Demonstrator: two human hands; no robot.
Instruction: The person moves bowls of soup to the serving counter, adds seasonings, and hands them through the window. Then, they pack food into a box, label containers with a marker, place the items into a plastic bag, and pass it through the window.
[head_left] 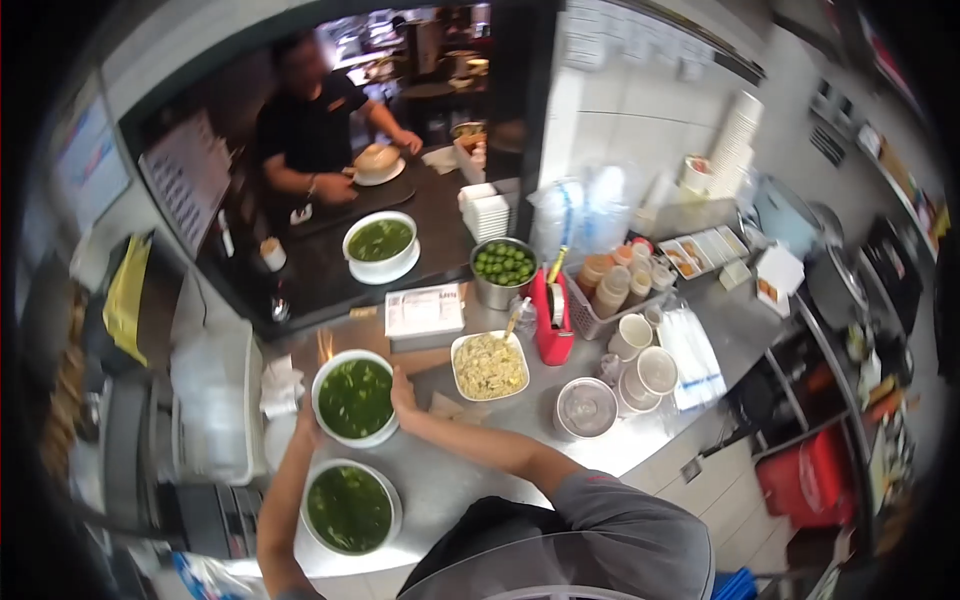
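Head cam: L hand (pixel 308 424) & R hand (pixel 406 402), fingers clamped on white bowl (pixel 372 441) (grn soup (pixel 355 397)), opp. sides.

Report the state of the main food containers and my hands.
Middle round white bowl: filled with green food, uncovered.
Nearest round white bowl: filled with green food, uncovered.
Farthest round white bowl: same, on white plate.
Square white bowl: filled with yellowish food, uncovered.
Round metal pot: full of green fruit, uncovered.
Left hand: gripping middle bowl's side.
Right hand: gripping opposite side.
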